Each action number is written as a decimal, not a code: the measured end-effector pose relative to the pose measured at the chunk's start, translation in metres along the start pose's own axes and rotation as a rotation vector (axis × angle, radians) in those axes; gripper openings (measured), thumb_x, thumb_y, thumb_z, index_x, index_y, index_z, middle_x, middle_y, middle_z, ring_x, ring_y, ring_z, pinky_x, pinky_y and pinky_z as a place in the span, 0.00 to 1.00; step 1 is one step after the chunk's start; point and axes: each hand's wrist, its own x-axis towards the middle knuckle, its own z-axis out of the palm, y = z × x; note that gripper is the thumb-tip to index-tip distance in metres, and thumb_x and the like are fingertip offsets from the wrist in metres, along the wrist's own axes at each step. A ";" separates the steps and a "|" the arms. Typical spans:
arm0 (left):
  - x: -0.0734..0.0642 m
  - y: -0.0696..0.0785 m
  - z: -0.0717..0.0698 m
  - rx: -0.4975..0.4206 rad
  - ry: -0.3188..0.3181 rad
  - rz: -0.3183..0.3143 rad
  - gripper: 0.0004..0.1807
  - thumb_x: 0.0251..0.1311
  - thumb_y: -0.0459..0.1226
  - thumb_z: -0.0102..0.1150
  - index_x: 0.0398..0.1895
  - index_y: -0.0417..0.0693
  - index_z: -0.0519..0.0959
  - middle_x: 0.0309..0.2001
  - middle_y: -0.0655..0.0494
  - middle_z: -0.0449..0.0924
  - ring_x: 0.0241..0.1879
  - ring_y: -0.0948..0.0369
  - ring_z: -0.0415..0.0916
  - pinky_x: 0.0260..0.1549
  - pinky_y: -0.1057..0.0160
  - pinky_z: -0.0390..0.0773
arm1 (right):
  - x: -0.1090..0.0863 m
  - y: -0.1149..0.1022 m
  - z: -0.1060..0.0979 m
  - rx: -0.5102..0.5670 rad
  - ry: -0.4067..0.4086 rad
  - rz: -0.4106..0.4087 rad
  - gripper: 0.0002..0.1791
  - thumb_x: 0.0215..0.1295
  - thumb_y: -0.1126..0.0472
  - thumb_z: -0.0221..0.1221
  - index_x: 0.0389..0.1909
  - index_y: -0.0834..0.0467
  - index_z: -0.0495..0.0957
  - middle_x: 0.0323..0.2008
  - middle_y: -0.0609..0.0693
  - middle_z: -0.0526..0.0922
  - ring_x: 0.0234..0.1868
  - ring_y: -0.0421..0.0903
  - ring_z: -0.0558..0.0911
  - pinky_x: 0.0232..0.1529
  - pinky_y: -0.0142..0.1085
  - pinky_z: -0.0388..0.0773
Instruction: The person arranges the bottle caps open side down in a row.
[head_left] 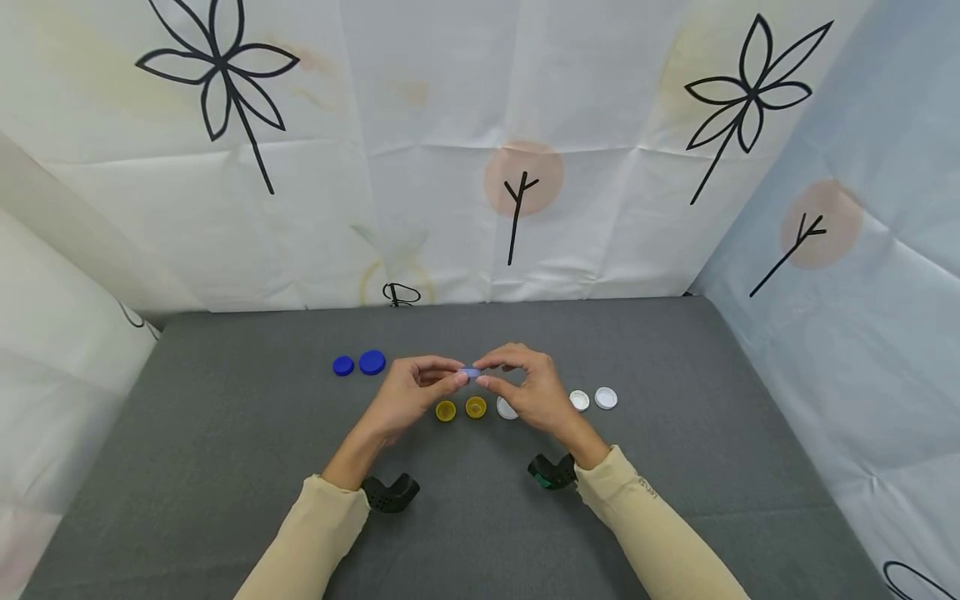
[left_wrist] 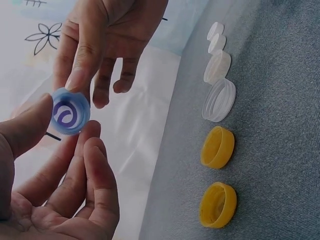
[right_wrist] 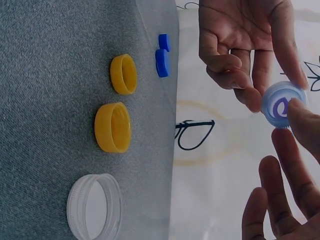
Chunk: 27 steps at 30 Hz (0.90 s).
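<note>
Between both hands, raised over the grey table, is a light blue bottle cap [head_left: 470,373] with a purple swirl mark inside it. My left hand [head_left: 414,390] pinches its left edge between thumb and fingertips. From the other side my right hand [head_left: 531,388] pinches the same cap. In the left wrist view the open inner side of the blue cap [left_wrist: 71,114] faces the camera. Two yellow caps, one of them a yellow cap [head_left: 446,411] and the other a yellow cap [head_left: 476,407], lie hollow side up just below the hands.
Two dark blue caps, a smaller blue cap [head_left: 342,366] and a larger blue cap [head_left: 372,362], lie left of the hands. A clear cap [right_wrist: 95,207] is partly behind the right hand in the head view. Several whitish caps, including a white cap [head_left: 606,397], continue the row rightward.
</note>
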 end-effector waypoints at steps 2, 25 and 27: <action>0.000 0.000 0.000 0.010 -0.001 0.005 0.17 0.66 0.41 0.68 0.53 0.40 0.84 0.48 0.47 0.86 0.53 0.43 0.81 0.54 0.46 0.78 | 0.000 0.000 0.000 -0.006 -0.014 0.009 0.10 0.62 0.68 0.69 0.45 0.61 0.88 0.44 0.53 0.87 0.47 0.56 0.81 0.49 0.56 0.76; 0.000 -0.006 -0.003 0.281 0.009 0.288 0.16 0.57 0.32 0.74 0.50 0.43 0.86 0.47 0.53 0.86 0.46 0.57 0.82 0.48 0.55 0.82 | -0.001 -0.001 0.001 -0.020 -0.102 0.112 0.17 0.59 0.65 0.73 0.50 0.60 0.86 0.45 0.52 0.86 0.48 0.61 0.80 0.51 0.61 0.75; 0.000 -0.005 -0.003 0.306 0.006 0.280 0.17 0.57 0.32 0.74 0.50 0.43 0.86 0.48 0.53 0.86 0.46 0.57 0.82 0.48 0.53 0.81 | -0.001 -0.001 0.002 -0.018 -0.100 0.122 0.17 0.58 0.65 0.73 0.49 0.60 0.86 0.45 0.52 0.87 0.48 0.62 0.80 0.52 0.61 0.75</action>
